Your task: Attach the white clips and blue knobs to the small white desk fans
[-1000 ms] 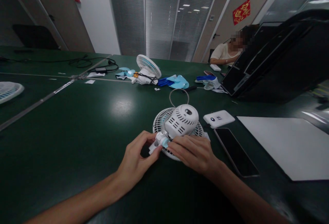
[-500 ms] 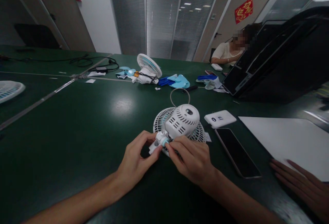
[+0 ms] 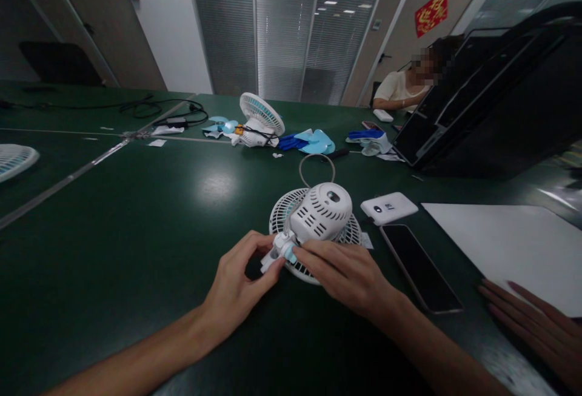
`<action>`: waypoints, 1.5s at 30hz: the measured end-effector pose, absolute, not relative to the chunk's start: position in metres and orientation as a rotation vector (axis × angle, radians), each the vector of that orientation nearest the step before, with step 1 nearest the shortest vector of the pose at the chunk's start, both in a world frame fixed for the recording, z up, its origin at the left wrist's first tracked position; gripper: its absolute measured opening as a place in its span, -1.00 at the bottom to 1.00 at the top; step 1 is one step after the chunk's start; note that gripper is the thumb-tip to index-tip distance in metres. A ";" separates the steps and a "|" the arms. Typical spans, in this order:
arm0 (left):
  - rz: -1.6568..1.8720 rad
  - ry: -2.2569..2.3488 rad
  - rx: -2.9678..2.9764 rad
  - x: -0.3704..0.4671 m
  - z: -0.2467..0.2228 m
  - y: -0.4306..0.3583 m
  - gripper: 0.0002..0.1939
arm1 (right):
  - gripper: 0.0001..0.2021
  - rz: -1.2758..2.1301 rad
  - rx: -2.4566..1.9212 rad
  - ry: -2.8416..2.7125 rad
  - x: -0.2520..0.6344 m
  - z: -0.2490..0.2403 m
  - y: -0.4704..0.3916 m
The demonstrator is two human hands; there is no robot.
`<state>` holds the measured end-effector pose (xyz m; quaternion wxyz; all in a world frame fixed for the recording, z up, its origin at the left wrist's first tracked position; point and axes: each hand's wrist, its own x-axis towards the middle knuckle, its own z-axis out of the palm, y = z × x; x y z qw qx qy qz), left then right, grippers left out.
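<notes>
A white fan (image 3: 321,211) lies grille-down on the green table, its rounded motor housing facing up. At its near left side is a white clip bracket (image 3: 273,255) with a light blue knob (image 3: 290,253). My left hand (image 3: 240,281) pinches the bracket between thumb and fingers. My right hand (image 3: 348,271) has its fingertips closed at the blue knob, with the thumb mostly hidden beneath the fingers. A thin grey cable loop (image 3: 317,156) rises behind the housing.
Right of the fan lie a white power bank (image 3: 390,208), a phone (image 3: 421,268) and a white board (image 3: 504,250), with another person's hand (image 3: 531,317) beside it. Farther back are a second fan (image 3: 261,120), blue blades (image 3: 318,141), gloves (image 3: 370,141) and a black case (image 3: 495,99).
The fingers of my right hand have shifted at the blue knob, and more of the knob shows. My left hand keeps its pinch on the bracket. The view has moved slightly.
</notes>
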<state>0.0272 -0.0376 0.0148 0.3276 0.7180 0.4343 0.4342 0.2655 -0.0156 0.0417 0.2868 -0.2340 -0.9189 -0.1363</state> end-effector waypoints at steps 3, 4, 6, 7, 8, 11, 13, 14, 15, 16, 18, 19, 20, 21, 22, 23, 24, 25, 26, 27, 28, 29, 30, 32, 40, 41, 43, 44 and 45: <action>1.135 1.128 1.878 0.028 0.014 -0.038 -0.82 | -0.81 -0.394 -0.645 -2.414 0.261 0.042 -0.015; 1.135 1.122 1.879 0.028 0.014 -0.038 -0.82 | -0.84 -0.404 -0.649 -2.406 0.259 0.042 -0.015; 1.134 1.118 1.882 0.028 0.013 -0.037 -0.82 | -0.89 -0.407 -0.644 -2.390 0.255 0.042 -0.017; 1.134 1.117 1.884 0.028 0.013 -0.037 -0.82 | -0.90 -0.386 -0.647 -2.376 0.252 0.041 -0.018; 1.133 1.118 1.886 0.028 0.012 -0.036 -0.81 | -0.91 -0.350 -0.664 -2.356 0.249 0.039 -0.019; 1.149 1.124 1.898 0.027 0.011 -0.034 -0.79 | -0.86 -0.204 -0.806 -2.284 0.241 0.034 -0.024; 1.163 1.130 1.901 0.027 0.011 -0.033 -0.79 | -0.83 -0.185 -0.880 -2.269 0.236 0.031 -0.028; 1.165 1.131 1.901 0.027 0.011 -0.033 -0.79 | -0.82 -0.207 -0.891 -2.280 0.235 0.031 -0.029; 1.162 1.131 1.901 0.027 0.011 -0.033 -0.79 | -0.82 -0.235 -0.894 -2.295 0.235 0.031 -0.030; 1.153 1.132 1.898 0.027 0.011 -0.034 -0.79 | -0.84 -0.260 -0.892 -2.309 0.235 0.032 -0.030; 1.141 1.128 1.891 0.026 0.011 -0.034 -0.79 | -0.89 -0.281 -0.873 -2.320 0.240 0.034 -0.030; 1.141 1.127 1.887 0.026 0.010 -0.035 -0.78 | -0.92 -0.285 -0.847 -2.331 0.244 0.036 -0.029; 1.146 1.128 1.884 0.026 0.010 -0.035 -0.78 | -0.91 -0.287 -0.809 -2.348 0.248 0.037 -0.027; 1.148 1.130 1.881 0.026 0.010 -0.035 -0.79 | -0.86 -0.295 -0.756 -2.381 0.253 0.037 -0.024; 1.150 1.133 1.880 0.026 0.009 -0.035 -0.79 | -0.81 -0.305 -0.693 -2.425 0.258 0.038 -0.022; 1.148 1.134 1.880 0.026 0.009 -0.035 -0.80 | -0.76 -0.307 -0.639 -2.470 0.263 0.038 -0.019; 1.143 1.133 1.881 0.026 0.008 -0.035 -0.79 | -0.73 -0.311 -0.602 -2.484 0.267 0.038 -0.017; 1.137 1.131 1.883 0.025 0.008 -0.034 -0.79 | -0.72 -0.311 -0.570 -2.489 0.270 0.037 -0.015; 1.132 1.128 1.885 0.025 0.008 -0.034 -0.78 | -0.72 -0.310 -0.545 -2.484 0.271 0.037 -0.013; 1.129 1.125 1.887 0.025 0.007 -0.034 -0.77 | -0.72 -0.310 -0.527 -2.477 0.272 0.037 -0.012; 1.128 1.123 1.889 0.025 0.007 -0.034 -0.77 | -0.73 -0.311 -0.513 -2.469 0.272 0.037 -0.012; 1.126 1.122 1.891 0.025 0.007 -0.034 -0.76 | -0.74 -0.313 -0.503 -2.464 0.271 0.037 -0.011; 1.126 1.122 1.890 0.025 0.007 -0.034 -0.76 | -0.75 -0.316 -0.498 -2.459 0.270 0.037 -0.011; 1.122 1.121 1.883 0.024 0.007 -0.034 -0.76 | -0.75 -0.326 -0.482 -2.448 0.268 0.038 -0.010; 1.124 1.111 1.870 0.026 0.010 -0.036 -0.79 | -0.78 -0.360 -0.400 -2.421 0.268 0.042 -0.005; 1.128 1.111 1.869 0.026 0.011 -0.036 -0.79 | -0.78 -0.359 -0.393 -2.420 0.268 0.042 -0.005; 1.133 1.109 1.868 0.028 0.011 -0.037 -0.79 | -0.80 -0.361 -0.387 -2.419 0.268 0.041 -0.004; 1.135 1.106 1.872 0.029 0.011 -0.037 -0.79 | -0.82 -0.363 -0.388 -2.413 0.267 0.041 -0.004; 1.139 1.106 1.875 0.029 0.010 -0.037 -0.79 | -0.84 -0.362 -0.391 -2.401 0.266 0.040 -0.004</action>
